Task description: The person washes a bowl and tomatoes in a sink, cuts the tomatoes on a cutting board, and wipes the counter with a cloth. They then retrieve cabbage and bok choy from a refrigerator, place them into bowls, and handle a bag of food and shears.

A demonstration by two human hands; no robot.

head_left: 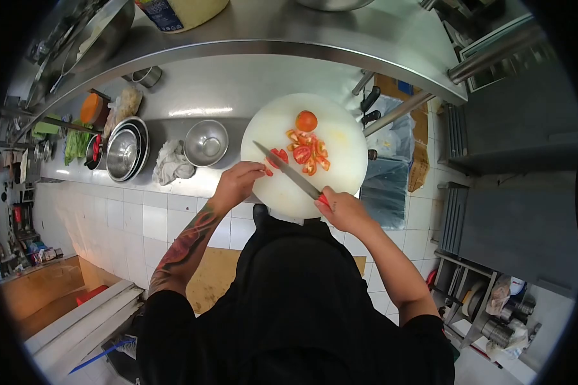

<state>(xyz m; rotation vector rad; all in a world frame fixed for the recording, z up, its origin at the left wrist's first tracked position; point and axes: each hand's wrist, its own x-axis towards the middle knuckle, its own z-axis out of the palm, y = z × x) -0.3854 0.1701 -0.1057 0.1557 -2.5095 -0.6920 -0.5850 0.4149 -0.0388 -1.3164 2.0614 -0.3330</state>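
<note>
Right hand (347,210) around a knife handle, left hand (239,184) pinching a small tomato piece (268,172).
The knife (292,172) slants up from the right fist, its tip beyond the left fingers (red slices (278,156) lie under that end); ahead of both hands, cut tomato (306,151) and a rounder tomato (306,120) sit on the white board (340,158).
</note>
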